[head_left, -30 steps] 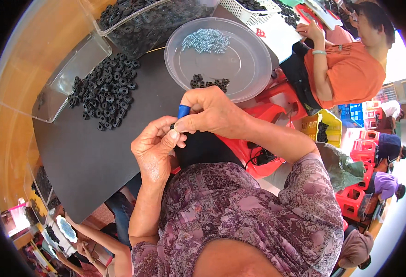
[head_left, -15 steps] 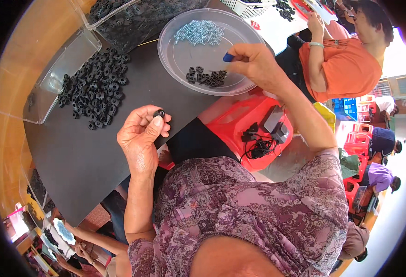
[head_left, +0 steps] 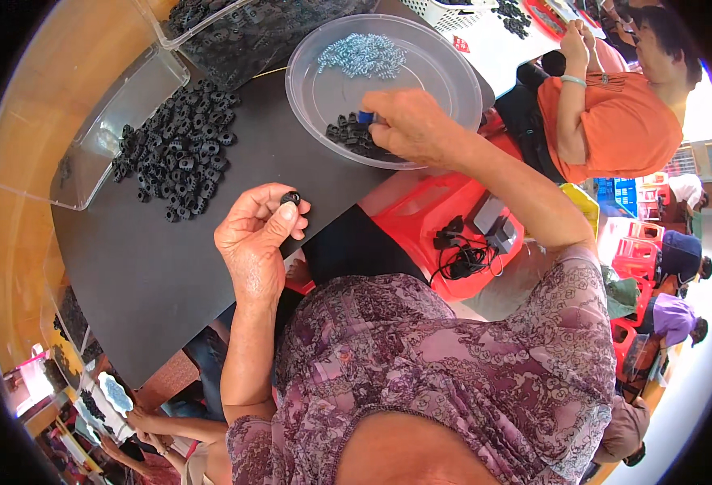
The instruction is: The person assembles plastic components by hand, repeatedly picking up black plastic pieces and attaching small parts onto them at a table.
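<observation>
We've 1 blk part (head_left: 291, 197) pinched in L hand (head_left: 257, 230) fingers, above near edge of worktop (head_left: 170, 279); R hand (head_left: 411, 123) curled in clear tub (head_left: 346, 97) at R edge, can't tell if grasping. Done qty unclear; loose: 1 blk heap (head_left: 182, 153) far L, 1 blk cluster (head_left: 343, 132), 1 blue coil pile (head_left: 361, 55), pcs uncountable

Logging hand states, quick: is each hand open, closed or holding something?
Left hand: closed, holding a small black part.
Right hand: curled at the black parts in the round tray; cannot tell if it holds one.
</observation>
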Demonstrator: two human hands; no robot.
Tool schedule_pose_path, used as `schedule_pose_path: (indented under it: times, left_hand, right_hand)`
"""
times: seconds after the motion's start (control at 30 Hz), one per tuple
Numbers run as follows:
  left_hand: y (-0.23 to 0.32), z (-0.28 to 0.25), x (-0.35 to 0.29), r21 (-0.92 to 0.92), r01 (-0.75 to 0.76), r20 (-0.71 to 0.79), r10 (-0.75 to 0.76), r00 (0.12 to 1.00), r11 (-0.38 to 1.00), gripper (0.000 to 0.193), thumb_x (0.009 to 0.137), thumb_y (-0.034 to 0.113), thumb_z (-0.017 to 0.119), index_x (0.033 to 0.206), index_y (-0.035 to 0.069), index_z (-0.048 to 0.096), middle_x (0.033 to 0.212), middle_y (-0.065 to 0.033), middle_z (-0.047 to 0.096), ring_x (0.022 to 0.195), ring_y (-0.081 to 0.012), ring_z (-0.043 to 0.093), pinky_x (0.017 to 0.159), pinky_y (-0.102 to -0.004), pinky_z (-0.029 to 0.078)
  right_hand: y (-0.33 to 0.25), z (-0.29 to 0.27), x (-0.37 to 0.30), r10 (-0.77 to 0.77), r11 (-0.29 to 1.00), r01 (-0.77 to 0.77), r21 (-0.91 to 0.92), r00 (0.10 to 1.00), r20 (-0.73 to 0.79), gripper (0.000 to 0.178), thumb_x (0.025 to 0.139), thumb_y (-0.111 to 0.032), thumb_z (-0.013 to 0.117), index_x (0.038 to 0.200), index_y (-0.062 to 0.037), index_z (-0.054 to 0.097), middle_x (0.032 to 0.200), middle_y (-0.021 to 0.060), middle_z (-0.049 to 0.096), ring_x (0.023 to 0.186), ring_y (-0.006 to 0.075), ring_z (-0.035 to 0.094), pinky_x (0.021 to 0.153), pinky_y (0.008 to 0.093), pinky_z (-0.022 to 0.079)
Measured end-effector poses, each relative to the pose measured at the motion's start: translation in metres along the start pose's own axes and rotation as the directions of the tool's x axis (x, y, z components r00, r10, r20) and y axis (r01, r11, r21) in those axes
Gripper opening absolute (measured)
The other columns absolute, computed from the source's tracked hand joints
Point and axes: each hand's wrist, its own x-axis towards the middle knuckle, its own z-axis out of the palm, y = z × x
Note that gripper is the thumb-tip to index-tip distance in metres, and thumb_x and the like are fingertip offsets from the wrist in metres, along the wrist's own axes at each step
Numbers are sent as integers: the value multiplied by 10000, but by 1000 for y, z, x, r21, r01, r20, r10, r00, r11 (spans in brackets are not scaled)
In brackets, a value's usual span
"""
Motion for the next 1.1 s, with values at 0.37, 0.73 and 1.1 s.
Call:
schedule_pose_path:
  times: [0.37,0.73,1.1]
  left_hand:
    - [1,-1,1,-14,2,15,-1,1000,1000,149,802,-1,631,943,-42,606,791,-110,636,633,-117,572,561,-215,473]
    - [3,11,1,-71,39,42,-37,998,997,158,802,5,635,951,-41,607,791,-118,643,622,-125,587,543,-217,471]
    - [5,10,-6,-139,-7,10,9,1000,990,176,804,10,634,963,-53,596,794,-126,645,623,-126,589,541,-213,473]
  right_hand:
    - [0,-20,-1,151,917,-118,381,987,-60,168,731,-127,590,813,20,583,594,41,539,552,105,478,526,264,400]
    - [-47,-28,-7,282,494,-248,833,952,116,151,699,-130,622,822,-43,615,671,5,594,589,53,515,505,191,366]
    - [-85,10,-9,95,386,-86,918,994,54,105,750,5,602,833,26,540,690,26,591,628,51,549,540,210,444]
